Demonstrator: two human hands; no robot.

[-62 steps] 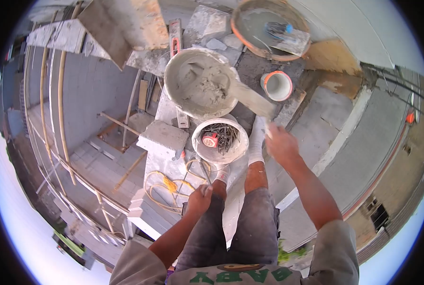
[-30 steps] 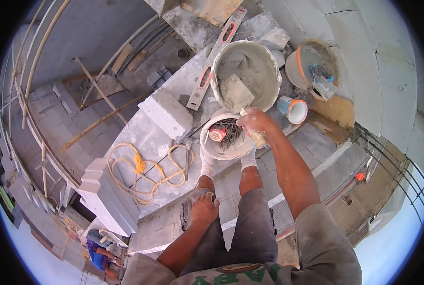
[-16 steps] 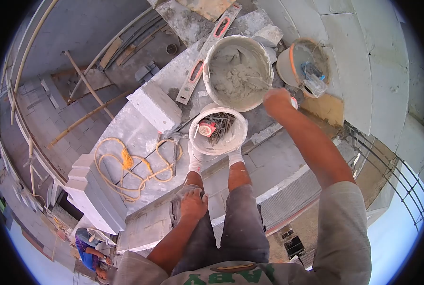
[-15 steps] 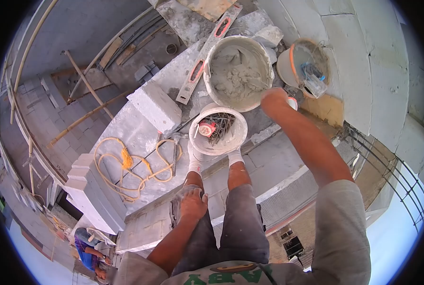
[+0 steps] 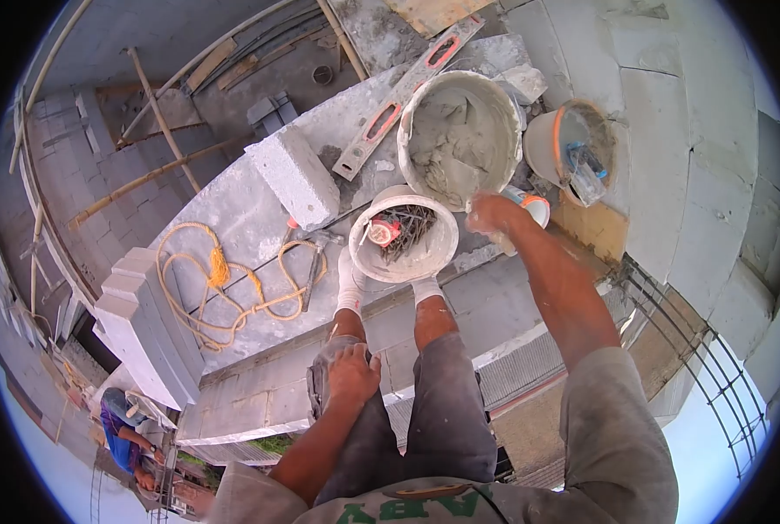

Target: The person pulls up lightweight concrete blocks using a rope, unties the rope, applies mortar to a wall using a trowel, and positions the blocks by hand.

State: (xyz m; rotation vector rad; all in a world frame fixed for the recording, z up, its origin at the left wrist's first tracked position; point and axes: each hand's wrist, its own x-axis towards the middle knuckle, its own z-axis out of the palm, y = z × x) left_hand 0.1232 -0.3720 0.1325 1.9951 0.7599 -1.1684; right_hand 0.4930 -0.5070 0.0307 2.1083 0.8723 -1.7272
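My right hand (image 5: 497, 218) is closed at the near rim of a bucket of grey mortar (image 5: 442, 113). It grips what looks like a trowel (image 5: 461, 179), its flat blade smeared with mortar and the handle hidden in my fist. My left hand (image 5: 353, 374) lies open on my thigh just above the knee, holding nothing. Between my feet and the mortar bucket stands a smaller white bucket (image 5: 446, 249) of nails (image 5: 414, 229), with a red and white tape measure (image 5: 381, 232) on top of them.
A spirit level (image 5: 398, 109) lies left of the mortar. A white block (image 5: 295, 179), hammer (image 5: 314, 262) and yellow rope (image 5: 233, 319) are on the slab. An orange-rimmed bucket (image 5: 542, 144) stands right, near rebar (image 5: 704, 367). Bamboo poles (image 5: 163, 118) cross the lower area; another person (image 5: 123, 437) is lower left.
My right hand has moved down and slightly left along the mortar bucket's rim, and the blade in the mortar has shifted. The view has turned slightly. My left hand stays on my thigh.
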